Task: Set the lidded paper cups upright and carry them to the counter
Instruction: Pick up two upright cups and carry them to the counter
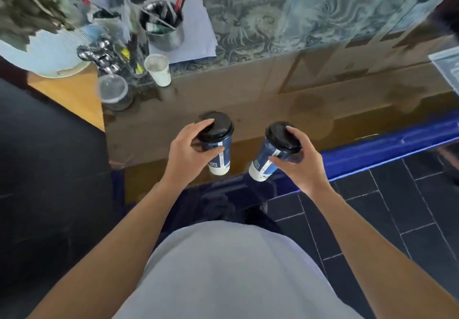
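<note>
I hold two blue-and-white paper cups with black lids, one in each hand, in front of a brown counter. My left hand grips the left cup just under its lid, and that cup stands nearly upright. In my right hand the right cup is gripped at the lid rim and leans, its lid toward the right and its base toward the left. Both cups hang in the air near the counter's front edge, apart from each other.
At the counter's back left stand an open white paper cup, a clear plastic lidded cup, a metal pot of pens on white paper, and a white planter. A glass case rises behind. Dark tiled floor lies below right.
</note>
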